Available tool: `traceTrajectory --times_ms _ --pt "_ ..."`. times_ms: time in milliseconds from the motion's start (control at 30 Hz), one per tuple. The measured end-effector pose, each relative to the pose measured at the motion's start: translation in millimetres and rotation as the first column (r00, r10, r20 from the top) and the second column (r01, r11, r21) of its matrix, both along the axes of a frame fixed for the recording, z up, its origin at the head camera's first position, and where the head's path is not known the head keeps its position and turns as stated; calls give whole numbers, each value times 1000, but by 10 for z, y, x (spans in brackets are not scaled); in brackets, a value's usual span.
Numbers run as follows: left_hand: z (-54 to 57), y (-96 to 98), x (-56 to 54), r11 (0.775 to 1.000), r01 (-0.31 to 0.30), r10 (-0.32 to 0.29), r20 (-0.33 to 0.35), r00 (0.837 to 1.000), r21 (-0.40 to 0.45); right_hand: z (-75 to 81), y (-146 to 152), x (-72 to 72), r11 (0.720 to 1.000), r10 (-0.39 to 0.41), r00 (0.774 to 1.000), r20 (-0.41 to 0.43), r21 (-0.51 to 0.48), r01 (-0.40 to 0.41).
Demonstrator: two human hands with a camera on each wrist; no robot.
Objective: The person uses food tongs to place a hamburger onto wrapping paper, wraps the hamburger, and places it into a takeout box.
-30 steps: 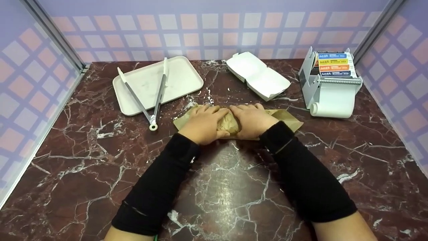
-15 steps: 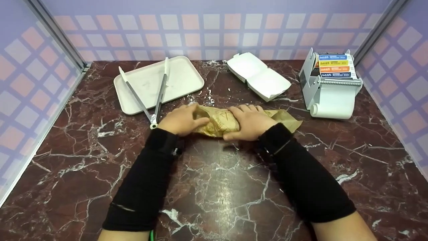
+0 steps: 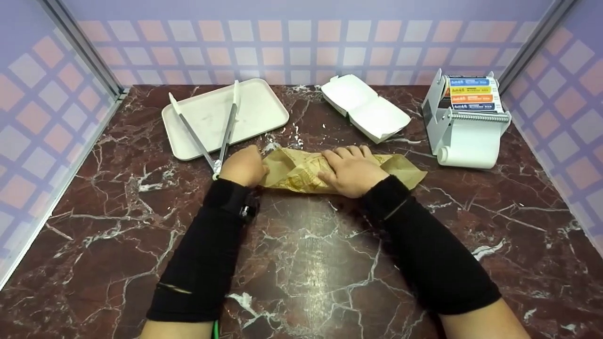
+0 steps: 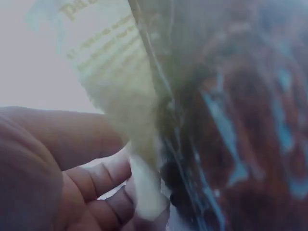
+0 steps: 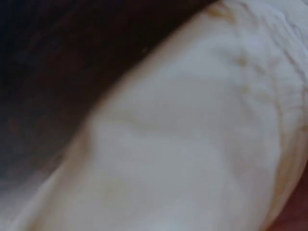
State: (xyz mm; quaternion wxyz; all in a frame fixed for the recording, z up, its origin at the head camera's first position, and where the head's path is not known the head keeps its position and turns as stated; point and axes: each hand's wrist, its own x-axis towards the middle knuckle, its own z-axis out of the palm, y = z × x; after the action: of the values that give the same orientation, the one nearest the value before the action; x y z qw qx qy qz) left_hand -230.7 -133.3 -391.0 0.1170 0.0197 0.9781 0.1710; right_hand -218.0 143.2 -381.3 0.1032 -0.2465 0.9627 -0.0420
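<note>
A brown printed sheet of wrapping paper (image 3: 301,178) is folded round a bulky filling on the table, its ends lying flat to both sides. My left hand (image 3: 243,167) pinches the left end of the paper. In the left wrist view, the thumb and fingers of the left hand (image 4: 36,163) close on a narrowed corner of the paper (image 4: 115,62) with print on it. My right hand (image 3: 354,172) rests on top of the bundle with fingers extended and spread. Pale paper (image 5: 178,130) fills most of the right wrist view. The filling is hidden.
Metal tongs (image 3: 226,134) with white tips lie across a white tray (image 3: 202,125), their hinge end beside my left hand. An open white clamshell box (image 3: 367,106) stands behind the bundle. A label dispenser (image 3: 466,117) sits at the back right. White crumbs dot the table.
My left hand has moved left from the top of the bundle to the paper's left end and curled its fingers onto it. The right hand stays on the bundle.
</note>
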Motion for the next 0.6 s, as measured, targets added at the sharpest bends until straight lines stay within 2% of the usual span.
traceTrajectory --times_ms 100,233,300,367,400,433,500,533,567,600 --pt "23 -48 10 1000 -5 4 46 999 24 -1 5 16 1000 -3 1000 2 -11 3" --pt "64 -134 -3 994 27 -33 61 998 103 -3 6 25 1000 -7 1000 2 -28 7" --pt "75 -173 -15 978 10 -28 82 996 211 -8 4 23 999 -12 1000 6 -29 12" --pt "88 -195 -26 949 -17 -15 98 995 313 -13 1 21 999 -18 1000 12 -27 19" --pt "96 -196 -28 921 -40 -7 119 993 387 -11 -2 22 999 -22 1000 14 -28 22" --pt "102 -192 -30 881 -71 4 144 990 467 -9 -5 23 999 -24 1000 16 -27 25" --pt "126 -164 -22 782 -132 17 190 982 610 -7 -8 23 999 -29 999 20 -23 29" --pt "140 -139 -11 721 -158 19 209 978 675 -5 -9 23 999 -31 999 22 -20 31" --pt "152 -108 0 650 -187 22 228 973 737 -1 -12 24 999 -33 999 24 -18 33" --pt "161 -74 13 563 -221 21 253 967 796 3 -14 26 999 -35 999 27 -16 35"
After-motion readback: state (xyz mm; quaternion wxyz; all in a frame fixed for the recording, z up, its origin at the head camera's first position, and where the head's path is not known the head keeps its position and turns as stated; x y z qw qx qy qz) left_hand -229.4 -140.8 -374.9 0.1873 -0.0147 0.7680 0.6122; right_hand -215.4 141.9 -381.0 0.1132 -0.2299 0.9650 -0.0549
